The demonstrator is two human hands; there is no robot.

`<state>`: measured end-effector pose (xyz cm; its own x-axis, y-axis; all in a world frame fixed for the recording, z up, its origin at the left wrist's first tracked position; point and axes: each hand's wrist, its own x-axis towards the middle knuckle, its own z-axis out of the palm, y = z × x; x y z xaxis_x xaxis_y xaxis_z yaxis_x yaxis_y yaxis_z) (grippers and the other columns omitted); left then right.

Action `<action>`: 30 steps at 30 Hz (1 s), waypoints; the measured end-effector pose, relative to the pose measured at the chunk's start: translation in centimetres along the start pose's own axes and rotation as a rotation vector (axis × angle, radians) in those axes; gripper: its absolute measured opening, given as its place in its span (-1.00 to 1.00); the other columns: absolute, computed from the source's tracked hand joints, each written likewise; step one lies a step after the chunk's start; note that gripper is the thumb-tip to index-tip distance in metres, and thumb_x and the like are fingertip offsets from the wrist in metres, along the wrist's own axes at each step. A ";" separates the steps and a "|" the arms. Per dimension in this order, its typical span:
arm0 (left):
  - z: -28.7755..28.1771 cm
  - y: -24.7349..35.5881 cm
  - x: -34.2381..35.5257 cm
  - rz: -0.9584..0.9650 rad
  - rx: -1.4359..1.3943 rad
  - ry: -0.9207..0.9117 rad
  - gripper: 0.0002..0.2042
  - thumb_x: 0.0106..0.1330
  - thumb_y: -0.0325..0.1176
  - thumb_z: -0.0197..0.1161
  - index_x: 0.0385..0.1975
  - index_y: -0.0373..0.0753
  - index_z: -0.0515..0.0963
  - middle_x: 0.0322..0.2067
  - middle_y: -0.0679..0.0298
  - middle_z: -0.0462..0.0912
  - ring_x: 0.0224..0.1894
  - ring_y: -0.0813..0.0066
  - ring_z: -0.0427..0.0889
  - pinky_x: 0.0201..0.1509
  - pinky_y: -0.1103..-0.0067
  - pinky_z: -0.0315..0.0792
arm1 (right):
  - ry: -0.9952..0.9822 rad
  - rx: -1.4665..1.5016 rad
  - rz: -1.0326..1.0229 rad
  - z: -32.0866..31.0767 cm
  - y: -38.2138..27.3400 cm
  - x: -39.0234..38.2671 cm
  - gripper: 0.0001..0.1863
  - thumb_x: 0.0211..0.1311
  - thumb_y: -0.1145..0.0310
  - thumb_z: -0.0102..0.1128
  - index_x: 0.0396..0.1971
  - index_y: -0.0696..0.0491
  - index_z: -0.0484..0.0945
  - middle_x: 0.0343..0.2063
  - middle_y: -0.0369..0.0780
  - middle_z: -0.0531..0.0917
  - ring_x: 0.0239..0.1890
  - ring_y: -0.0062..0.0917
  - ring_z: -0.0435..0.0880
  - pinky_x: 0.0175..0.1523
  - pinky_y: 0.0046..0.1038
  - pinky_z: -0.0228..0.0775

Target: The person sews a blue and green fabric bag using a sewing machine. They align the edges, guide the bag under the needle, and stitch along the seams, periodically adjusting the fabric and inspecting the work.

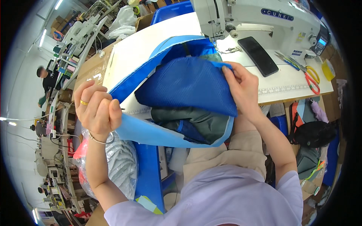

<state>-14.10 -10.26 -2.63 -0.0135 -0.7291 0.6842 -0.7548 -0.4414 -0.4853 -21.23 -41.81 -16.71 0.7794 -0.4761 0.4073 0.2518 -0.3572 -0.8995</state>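
Observation:
A part-sewn blue fabric bag [188, 83] spans the space between my hands, over the front edge of the sewing table. It has dark blue textured cloth, a light blue band around its rim and dark green lining inside. My left hand [96, 107] is closed at the band's left side, its fingers curled and thumb pressed in; a tiny dark tip shows by the thumb. With thumb and fingers, my right hand [241, 83] pinches the upper right edge. The bag's far corner lies by the needle area of a white sewing machine [256, 15].
On the table [128, 56] lie a black phone [258, 56], scissors with red and yellow handles [313, 79] and a yellow tape roll [328, 70]. A blue bin [171, 13] stands behind. Plastic-wrapped goods [120, 162] sit at lower left. Another person [49, 81] is far left.

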 end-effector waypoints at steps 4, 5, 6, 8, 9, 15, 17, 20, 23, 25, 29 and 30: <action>0.6 -1.2 0.8 0.033 0.046 -0.010 -0.72 0.31 -0.37 0.24 -0.67 -0.23 0.45 -0.60 0.24 0.54 -0.39 0.25 0.62 0.09 0.22 0.57 | 0.026 -0.392 -0.199 -0.5 1.9 3.2 -0.78 0.36 0.30 0.27 -0.13 0.07 0.75 -0.61 -0.02 0.70 -0.59 -0.23 0.70 -0.39 -0.28 0.54; 1.1 -1.6 0.8 0.042 0.055 -0.025 -0.73 0.30 -0.37 0.26 -0.66 -0.22 0.46 -0.60 0.24 0.53 -0.40 0.24 0.61 0.11 0.23 0.55 | 0.031 -0.472 -0.233 -0.5 2.8 3.8 -0.79 0.36 0.29 0.26 -0.16 0.07 0.76 -0.60 0.00 0.70 -0.56 -0.17 0.71 -0.38 -0.22 0.55; 1.8 -1.7 1.0 0.008 0.075 -0.102 -0.76 0.28 -0.38 0.29 -0.64 -0.21 0.48 -0.60 0.24 0.53 -0.39 0.24 0.62 0.14 0.24 0.53 | 0.037 -0.553 -0.268 -0.4 3.5 4.2 -0.79 0.35 0.27 0.25 -0.20 0.06 0.76 -0.59 0.01 0.70 -0.54 -0.10 0.72 -0.37 -0.16 0.56; 4.4 -1.3 1.6 -0.061 0.110 -0.252 -0.80 0.25 -0.39 0.35 -0.60 -0.18 0.53 -0.59 0.23 0.53 -0.36 0.24 0.62 0.21 0.25 0.49 | -0.012 -0.667 -0.278 0.0 4.6 4.3 -0.80 0.35 0.26 0.25 -0.25 0.06 0.75 -0.60 0.01 0.69 -0.52 -0.09 0.73 -0.36 -0.13 0.58; 6.0 -0.8 1.8 -0.084 0.077 -0.259 -0.84 0.22 -0.39 0.38 -0.56 -0.16 0.56 -0.57 0.22 0.55 -0.32 0.25 0.64 0.23 0.24 0.46 | -0.040 -0.727 -0.285 0.1 5.1 4.4 -0.79 0.35 0.25 0.25 -0.28 0.06 0.74 -0.61 0.01 0.69 -0.51 -0.08 0.74 -0.36 -0.12 0.58; 15.1 8.8 5.5 -0.228 -0.543 -0.357 -0.83 0.29 -0.44 0.31 -0.14 -0.26 0.67 -0.19 0.13 0.73 -0.05 0.16 0.68 0.19 0.24 0.53 | -0.166 -0.656 -0.169 0.6 5.5 4.0 -0.73 0.37 0.17 0.26 -0.21 0.06 0.73 -0.57 0.00 0.71 -0.48 -0.08 0.75 -0.33 -0.10 0.59; 18.2 10.2 5.3 -0.317 -0.627 -0.361 -0.76 0.32 -0.46 0.25 -0.04 -0.29 0.64 -0.09 0.09 0.72 0.01 0.12 0.66 0.18 0.23 0.53 | -0.217 -0.537 -0.138 -0.2 5.7 4.2 -0.71 0.38 0.17 0.25 -0.17 0.07 0.73 -0.55 -0.01 0.72 -0.47 -0.10 0.75 -0.32 -0.12 0.58; 21.8 10.4 3.9 -0.338 -0.636 -0.349 -0.66 0.31 -0.48 0.23 0.10 -0.29 0.59 0.04 0.08 0.66 0.10 0.09 0.61 0.23 0.22 0.49 | -0.355 -0.277 -0.074 -1.9 5.9 4.3 -0.72 0.40 0.21 0.23 -0.12 0.09 0.73 -0.56 -0.06 0.72 -0.47 -0.15 0.75 -0.29 -0.18 0.57; 21.8 8.0 1.9 -0.203 -0.534 -0.415 -0.48 0.27 -0.49 0.24 0.29 -0.25 0.47 0.25 0.13 0.53 0.23 0.08 0.51 0.36 0.19 0.36 | -0.655 -0.288 0.063 -5.3 4.0 4.9 -0.76 0.34 0.39 0.20 -0.08 0.06 0.72 -0.51 -0.17 0.72 -0.46 -0.31 0.71 -0.29 -0.27 0.56; 22.5 6.5 1.2 -0.183 -0.527 -0.439 -0.46 0.24 -0.50 0.25 0.30 -0.25 0.46 0.27 0.13 0.51 0.26 0.09 0.49 0.38 0.18 0.34 | -0.624 -0.292 -0.339 -5.6 5.0 4.8 -0.76 0.29 0.40 0.22 -0.07 0.01 0.71 -0.42 -0.23 0.73 -0.41 -0.40 0.71 -0.31 -0.31 0.57; 23.5 4.6 0.6 -0.114 -0.549 -0.468 -0.43 0.18 -0.50 0.28 0.29 -0.24 0.48 0.29 0.11 0.50 0.29 0.08 0.48 0.38 0.18 0.35 | -0.629 -0.437 -0.822 -4.2 5.5 4.9 -0.72 0.14 0.41 0.30 -0.11 0.04 0.68 -0.14 -0.24 0.68 -0.08 -0.41 0.67 -0.11 -0.38 0.59; 23.7 4.3 0.7 -0.090 -0.552 -0.469 -0.43 0.17 -0.51 0.29 0.27 -0.24 0.49 0.28 0.10 0.51 0.29 0.07 0.49 0.37 0.18 0.36 | -0.619 -0.450 -0.919 -3.8 5.9 5.2 -0.71 0.12 0.40 0.30 -0.12 0.06 0.67 -0.11 -0.22 0.67 -0.03 -0.39 0.65 -0.05 -0.37 0.58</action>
<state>-1.82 -25.08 -17.18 0.2532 -0.9044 0.3433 -0.9622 -0.2723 -0.0078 -17.86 -49.43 -19.26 0.5882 0.5283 0.6123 0.7318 -0.6699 -0.1251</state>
